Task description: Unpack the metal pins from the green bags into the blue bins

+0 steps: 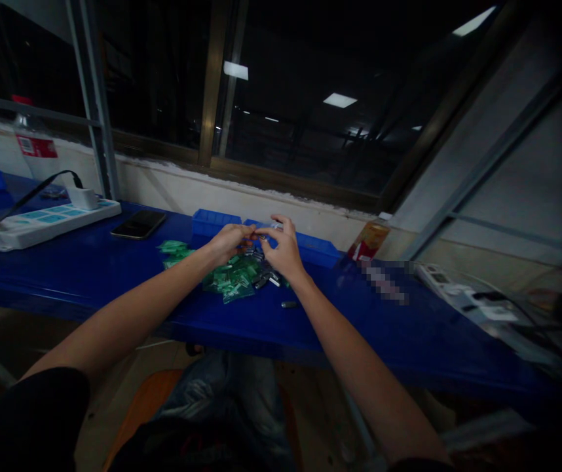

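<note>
Both hands meet above a pile on the blue table (153, 282). My left hand (233, 241) is closed, its fingertips pinching a small metallic piece (261, 237). My right hand (283, 248) has its thumb and forefinger closed on the same piece, with other fingers raised. The piece is too small to make out well. Below them lie small green plastic packets (234, 278) and, to their right, dark and silvery metal pieces (266, 278). One such piece (289, 304) lies apart, nearer the table's front edge.
Blue bins (318, 248) stand behind the hands. Further left are a phone (139, 224), a white power strip (59, 219) and a bottle with a red label (35, 145). At right stand an amber bottle (372, 239) and another power strip (438, 275) with cables.
</note>
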`<state>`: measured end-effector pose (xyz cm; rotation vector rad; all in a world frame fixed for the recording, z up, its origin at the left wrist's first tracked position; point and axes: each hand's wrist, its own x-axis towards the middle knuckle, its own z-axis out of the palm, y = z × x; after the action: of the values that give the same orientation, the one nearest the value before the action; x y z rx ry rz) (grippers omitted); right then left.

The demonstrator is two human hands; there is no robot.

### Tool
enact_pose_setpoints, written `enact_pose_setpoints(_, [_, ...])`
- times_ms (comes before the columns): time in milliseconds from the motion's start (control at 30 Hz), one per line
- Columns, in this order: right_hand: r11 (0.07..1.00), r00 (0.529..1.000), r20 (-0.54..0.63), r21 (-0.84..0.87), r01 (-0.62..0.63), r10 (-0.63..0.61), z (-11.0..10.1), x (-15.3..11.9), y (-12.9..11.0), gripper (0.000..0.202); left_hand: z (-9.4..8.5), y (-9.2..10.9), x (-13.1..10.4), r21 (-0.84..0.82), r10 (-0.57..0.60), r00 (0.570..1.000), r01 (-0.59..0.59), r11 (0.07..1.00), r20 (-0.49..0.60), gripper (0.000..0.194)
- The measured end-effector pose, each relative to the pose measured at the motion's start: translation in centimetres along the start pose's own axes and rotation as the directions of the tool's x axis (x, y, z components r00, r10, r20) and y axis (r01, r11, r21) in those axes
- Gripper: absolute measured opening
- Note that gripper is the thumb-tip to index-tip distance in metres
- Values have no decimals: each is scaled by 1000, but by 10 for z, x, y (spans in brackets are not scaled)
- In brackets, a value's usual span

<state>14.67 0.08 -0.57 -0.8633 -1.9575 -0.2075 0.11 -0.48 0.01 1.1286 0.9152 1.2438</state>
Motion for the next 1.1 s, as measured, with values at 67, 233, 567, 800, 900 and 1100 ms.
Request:
enact_pose_setpoints(67, [1000, 1000, -10, 1, -12, 12, 0, 0, -1, 25, 1, -1, 1, 5, 34, 999, -34, 999, -15, 11])
enact_pose_setpoints(233, [1000, 1000, 12, -20, -15, 16, 0, -1, -5, 23, 1, -4, 5, 74, 115, 986, -106, 992, -125, 13])
enact_pose_setpoints(567, [815, 825, 330, 216, -538, 458, 1, 5, 13, 63, 0, -7, 5, 611, 580, 793, -556, 564, 185, 11])
enact_pose_setpoints(800, [339, 699, 582, 614, -712, 415, -6, 7, 3, 61, 1, -4, -1, 709, 667, 662, -647, 280, 341, 12])
enact_pose_setpoints(900, [247, 700, 584, 667, -703, 411, -10, 8, 1, 55, -1, -1, 1, 713, 685, 638, -656, 247, 350, 11])
enact_pose_setpoints(1100, [508, 769, 294, 610, -609, 568, -11, 11, 12, 24, -1, -6, 2, 737, 654, 652, -643, 210, 383, 12])
